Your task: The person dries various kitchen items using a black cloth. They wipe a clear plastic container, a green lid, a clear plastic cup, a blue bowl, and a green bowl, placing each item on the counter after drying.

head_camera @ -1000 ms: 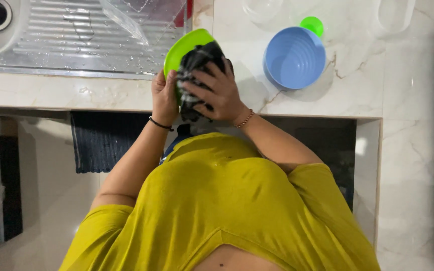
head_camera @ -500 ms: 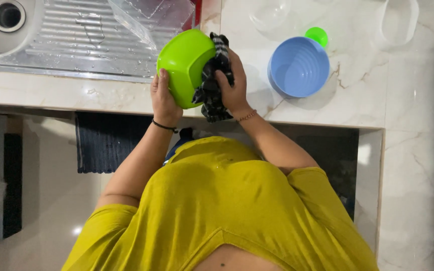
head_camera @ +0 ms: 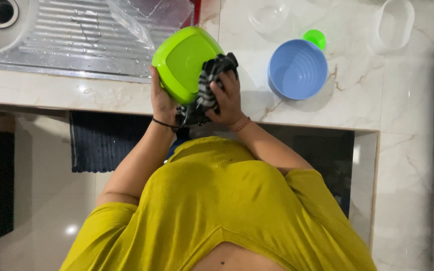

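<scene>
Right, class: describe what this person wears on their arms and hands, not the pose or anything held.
Both forearms are bare below short mustard-yellow sleeves. The left hand has a thin black band at its wrist; the right hand has a slim reddish beaded bracelet. No gloves show.

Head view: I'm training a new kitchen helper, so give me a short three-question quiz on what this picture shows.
1. True or false: the left hand holds the green bowl by its rim.
2. What does the right hand press against the green bowl? A) a sponge B) a dark striped cloth C) a brush
3. What colour is the empty bowl standing on the marble counter?

Key: 1 true; 2 B; 3 blue.
</scene>
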